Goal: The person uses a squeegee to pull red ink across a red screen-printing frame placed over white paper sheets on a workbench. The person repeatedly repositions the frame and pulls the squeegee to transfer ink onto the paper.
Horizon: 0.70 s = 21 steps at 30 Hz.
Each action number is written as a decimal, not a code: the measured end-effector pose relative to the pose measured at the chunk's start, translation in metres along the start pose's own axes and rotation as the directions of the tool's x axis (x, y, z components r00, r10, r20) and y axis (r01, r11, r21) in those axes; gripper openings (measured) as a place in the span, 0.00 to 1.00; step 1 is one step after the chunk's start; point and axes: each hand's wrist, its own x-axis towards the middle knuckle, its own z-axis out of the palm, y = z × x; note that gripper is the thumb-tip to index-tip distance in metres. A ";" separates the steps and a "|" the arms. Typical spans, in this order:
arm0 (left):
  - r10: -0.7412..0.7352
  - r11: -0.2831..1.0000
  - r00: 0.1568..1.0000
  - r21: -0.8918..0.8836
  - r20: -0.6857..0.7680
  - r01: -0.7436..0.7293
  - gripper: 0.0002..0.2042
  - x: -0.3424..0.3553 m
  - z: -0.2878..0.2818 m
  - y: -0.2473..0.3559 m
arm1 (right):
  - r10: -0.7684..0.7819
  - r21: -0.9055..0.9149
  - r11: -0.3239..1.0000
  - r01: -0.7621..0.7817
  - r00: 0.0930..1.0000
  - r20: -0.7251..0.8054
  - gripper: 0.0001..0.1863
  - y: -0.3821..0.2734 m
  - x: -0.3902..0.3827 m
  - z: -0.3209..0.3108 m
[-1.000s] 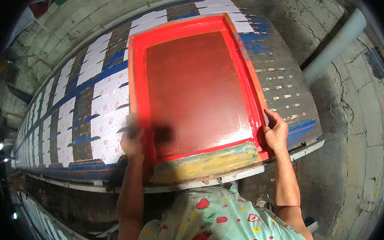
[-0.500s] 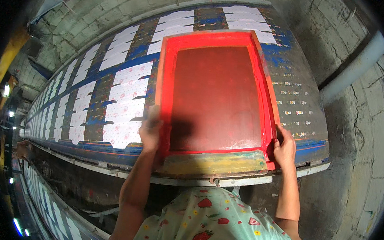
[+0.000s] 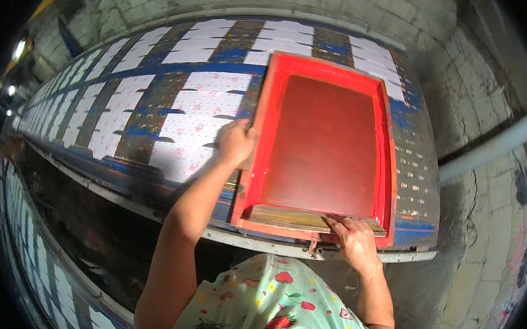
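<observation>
A red screen-printing frame (image 3: 388,172) with a dark red mesh (image 3: 331,147) lies on the long printing table, at its right end. My left hand (image 3: 237,143) is closed on the frame's left side rail. Inside the frame's near end, a long wooden squeegee (image 3: 290,217) stretches across the mesh. My right hand (image 3: 355,239) is on the squeegee's right part, fingers over its top edge and the thumb side hidden. White patterned sheets (image 3: 193,124) lie in rows to the left of the frame.
The long table (image 3: 139,124) has paint-stained blue and dark strips between sheets. A metal rail (image 3: 258,244) with a small stop (image 3: 314,247) edges its near side. A second table with sheets (image 3: 46,272) runs at lower left. A block wall and pipe (image 3: 487,151) stand right.
My right hand has left the frame's right rail and come onto the squeegee, which now stands more upright. My left hand stays at the left rail. The whole view has shifted.
</observation>
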 end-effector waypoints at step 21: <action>-0.043 0.999 0.998 -0.021 0.054 0.044 0.15 0.005 0.011 0.014 | 0.148 -0.121 0.982 -0.144 0.989 0.026 0.36 -0.041 0.034 0.035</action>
